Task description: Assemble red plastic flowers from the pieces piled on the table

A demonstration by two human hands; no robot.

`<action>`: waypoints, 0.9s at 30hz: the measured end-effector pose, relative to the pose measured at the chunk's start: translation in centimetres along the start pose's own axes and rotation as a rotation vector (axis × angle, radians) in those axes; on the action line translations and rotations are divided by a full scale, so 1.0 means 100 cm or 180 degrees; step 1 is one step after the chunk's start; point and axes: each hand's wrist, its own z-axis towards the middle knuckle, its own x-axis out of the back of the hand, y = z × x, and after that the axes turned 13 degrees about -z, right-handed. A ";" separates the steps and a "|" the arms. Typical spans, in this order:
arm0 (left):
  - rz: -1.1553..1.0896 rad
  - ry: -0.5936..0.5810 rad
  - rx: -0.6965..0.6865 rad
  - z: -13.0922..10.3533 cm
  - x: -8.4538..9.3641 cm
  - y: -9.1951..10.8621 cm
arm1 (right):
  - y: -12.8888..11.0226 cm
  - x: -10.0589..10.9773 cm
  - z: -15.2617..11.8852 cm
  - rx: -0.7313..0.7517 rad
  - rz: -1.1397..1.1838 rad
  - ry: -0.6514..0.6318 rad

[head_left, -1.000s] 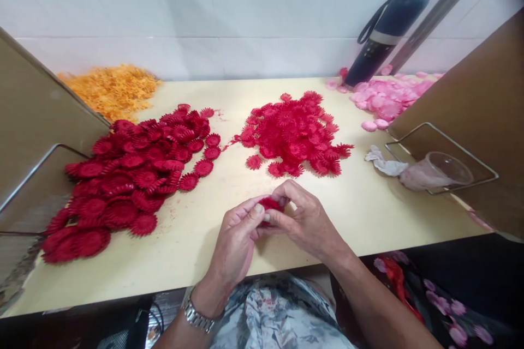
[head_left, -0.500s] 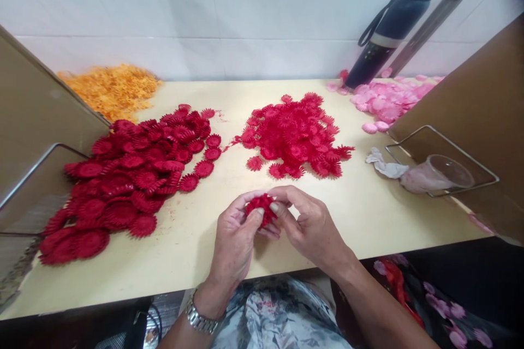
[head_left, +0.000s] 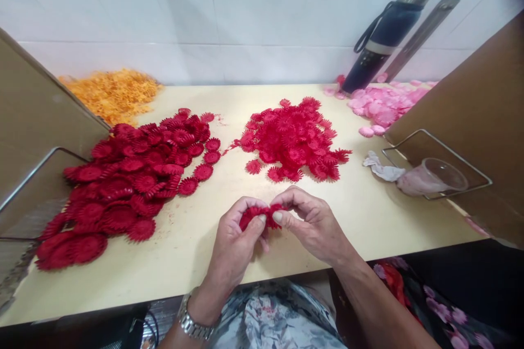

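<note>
Near the table's front edge my left hand (head_left: 237, 240) pinches a stack of red fringed petal discs (head_left: 250, 215) between thumb and fingers. My right hand (head_left: 313, 226) is closed on the right-hand part of the same red pieces, its thumb and fingertips pressed together; the two hands almost touch. How many discs are held is hidden by the fingers. Just beyond my hands lies a heap of bright red fringed discs (head_left: 292, 139). A larger pile of darker red discs (head_left: 126, 174), some nested in stacks, spreads over the table to the left.
Orange shredded pieces (head_left: 114, 92) lie at the back left, pink discs (head_left: 385, 106) at the back right. A dark flask (head_left: 380, 38) and a metal strip (head_left: 423, 38) lean on the wall. Cardboard walls flank the table (head_left: 172, 267). A plastic cup (head_left: 434, 177) lies beside crumpled tissue (head_left: 380, 166).
The red pieces between my hands have spread sideways, with my right fingers drawing one part a little away from my left. The piles lie as before; the view has shifted slightly.
</note>
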 end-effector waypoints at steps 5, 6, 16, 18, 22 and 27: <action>0.0157 -0.0019 -0.0191 0.002 0.004 -0.006 | 0.001 -0.001 0.000 -0.0001 0.0392 -0.0043; 0.0214 -0.0029 -0.0239 0.002 0.005 -0.006 | 0.001 0.000 0.000 -0.0007 0.0410 -0.0051; 0.1023 -0.0145 -0.0577 0.001 0.001 0.005 | -0.004 0.010 -0.001 0.0287 -0.0280 0.0044; 0.0702 -0.0228 -0.0317 0.002 0.001 0.005 | -0.001 0.009 -0.002 0.0172 -0.0177 0.0113; 0.0065 -0.0225 0.0023 0.005 0.001 0.004 | 0.004 0.008 -0.004 0.0102 -0.0130 0.0285; 0.0061 0.0328 0.0161 0.009 -0.003 0.004 | 0.003 0.009 -0.005 0.0074 -0.0441 0.0423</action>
